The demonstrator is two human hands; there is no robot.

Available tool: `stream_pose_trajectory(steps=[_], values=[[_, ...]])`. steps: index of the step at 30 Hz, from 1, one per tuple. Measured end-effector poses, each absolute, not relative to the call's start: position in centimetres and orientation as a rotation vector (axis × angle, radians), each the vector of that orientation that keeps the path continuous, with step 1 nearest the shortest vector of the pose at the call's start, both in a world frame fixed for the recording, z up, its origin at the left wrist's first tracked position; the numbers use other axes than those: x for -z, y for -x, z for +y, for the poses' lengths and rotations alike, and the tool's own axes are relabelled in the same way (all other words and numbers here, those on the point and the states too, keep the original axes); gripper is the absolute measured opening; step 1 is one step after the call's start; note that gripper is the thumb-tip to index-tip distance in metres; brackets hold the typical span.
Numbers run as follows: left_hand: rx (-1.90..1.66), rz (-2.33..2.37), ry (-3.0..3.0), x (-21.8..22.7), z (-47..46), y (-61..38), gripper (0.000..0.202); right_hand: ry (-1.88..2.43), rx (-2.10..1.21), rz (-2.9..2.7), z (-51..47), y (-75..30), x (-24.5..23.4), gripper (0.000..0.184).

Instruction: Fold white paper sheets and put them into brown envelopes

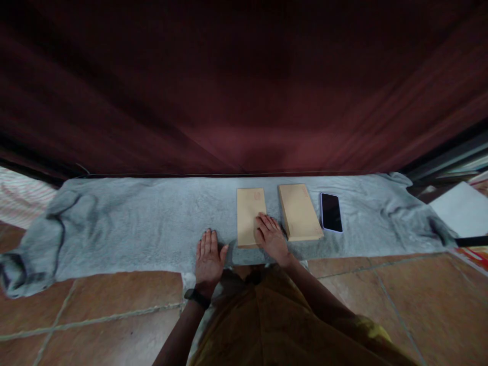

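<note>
My left hand (209,258) lies flat on the grey cloth (145,223), fingers stretched out and holding nothing. Under the fingers of my right hand (272,238) is the right edge of a brown paper envelope (248,216) with small red print near its top; the hand rests on it without gripping. A second, thicker stack of brown envelopes (301,211) lies slightly tilted just right of that hand. Beyond the stack sits a smartphone (331,212) with a dark screen and a pale purple case.
Dark red fabric (244,112) rises behind the cloth-covered surface. Tiled floor (122,315) shows along the near side. At the far right are a white sheet-like object (463,209) and some colourful printed material (475,259). Striped fabric (23,195) lies at the far left.
</note>
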State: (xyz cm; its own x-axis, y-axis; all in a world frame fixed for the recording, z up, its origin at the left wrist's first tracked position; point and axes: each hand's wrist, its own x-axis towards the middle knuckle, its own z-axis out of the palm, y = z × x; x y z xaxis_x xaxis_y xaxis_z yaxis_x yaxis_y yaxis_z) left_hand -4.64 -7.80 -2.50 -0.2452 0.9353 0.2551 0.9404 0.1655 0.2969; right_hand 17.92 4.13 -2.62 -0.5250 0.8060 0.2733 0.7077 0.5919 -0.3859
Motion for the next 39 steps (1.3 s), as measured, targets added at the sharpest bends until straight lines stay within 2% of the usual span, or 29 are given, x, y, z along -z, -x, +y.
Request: stream_pose_trajectory(steps=[4,9,15,24,32,39], values=[[0.743,-2.47,1.76,2.1,-8.4,8.6,0.047,1.205,-0.306,-2.409,4.1,-18.0,2.6,0.045],[0.723,-2.631,1.56,0.8,-7.2,13.1,0.043,1.206,-0.29,-2.4,4.2,-17.9,2.9,0.044],[0.401,-2.863,1.55,-1.5,-4.8,14.7,0.042,1.203,-0.302,-2.385,4.2,-17.9,3.0,0.045],[-0.014,-2.897,1.635,-3.6,-3.2,14.8,0.034,1.196,-0.31,-2.377,4.2,-17.9,3.2,0.045],[-0.027,-2.899,1.65,-4.0,-3.1,15.5,0.025,1.204,-0.324,-2.366,4.2,-17.8,2.9,0.045],[0.009,-2.919,1.579,-4.2,-6.8,15.8,0.025,1.202,-0.309,-2.374,4.3,-17.9,3.1,0.043]])
